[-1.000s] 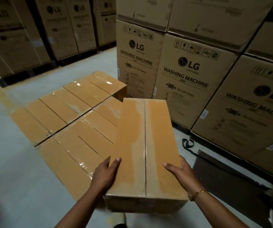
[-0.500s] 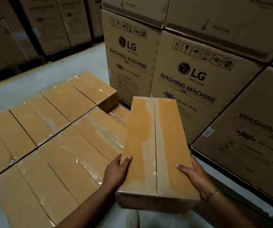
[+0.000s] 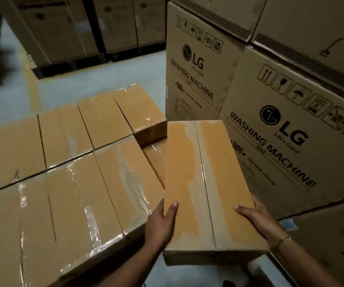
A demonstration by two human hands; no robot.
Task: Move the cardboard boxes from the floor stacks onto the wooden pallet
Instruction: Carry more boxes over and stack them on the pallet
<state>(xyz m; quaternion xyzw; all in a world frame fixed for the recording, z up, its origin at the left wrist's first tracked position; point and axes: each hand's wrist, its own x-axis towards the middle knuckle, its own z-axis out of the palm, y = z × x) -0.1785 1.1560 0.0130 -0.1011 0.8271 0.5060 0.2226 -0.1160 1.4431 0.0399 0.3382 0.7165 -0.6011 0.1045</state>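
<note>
I hold a long taped cardboard box (image 3: 204, 183) in front of me, level, its near end toward my body. My left hand (image 3: 160, 222) grips its left near side, thumb on top. My right hand (image 3: 256, 218), with a gold bracelet at the wrist, grips the right near side. The box hangs over the right edge of a block of several like boxes (image 3: 69, 175) laid flat side by side in two rows. A gap (image 3: 156, 160) in the top layer shows a lower box just left of the one I hold. The wooden pallet is hidden under them.
Tall LG washing machine cartons (image 3: 270, 131) stand stacked close on the right and behind the block. More large cartons (image 3: 80, 25) on dark pallets line the far side. Grey concrete floor (image 3: 67, 79) with a yellow line lies between.
I have come closer to the block of boxes; the held box moved forward and now overhangs the block's right edge beside the gap. Both hands keep the same grip.
</note>
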